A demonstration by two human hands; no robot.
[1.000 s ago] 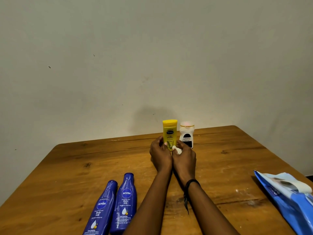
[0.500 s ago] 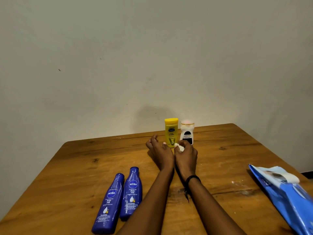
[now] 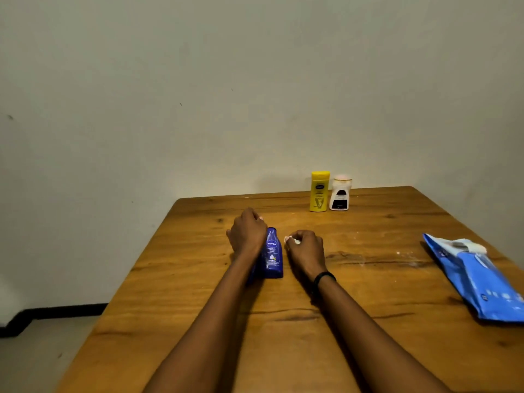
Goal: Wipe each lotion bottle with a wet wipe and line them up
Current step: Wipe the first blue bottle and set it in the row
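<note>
A yellow lotion bottle (image 3: 319, 191) and a white lotion bottle (image 3: 340, 194) stand upright side by side at the table's far edge. A blue Nivea bottle (image 3: 272, 255) lies flat near the middle of the table. A second blue bottle (image 3: 251, 275) lies to its left, almost wholly hidden under my left forearm. My left hand (image 3: 246, 236) is curled down over that hidden bottle's top end. My right hand (image 3: 307, 248) rests just right of the visible blue bottle, pinched on a small white wet wipe (image 3: 292, 240).
A blue pack of wet wipes (image 3: 482, 282) lies near the right edge of the wooden table (image 3: 368, 307). A pale wall stands right behind the table. The floor shows past the table's left edge.
Both hands have drawn back from the yellow bottle, which now stands alone beside the white one. My left hand has come down on the blue bottles, and the view has turned left.
</note>
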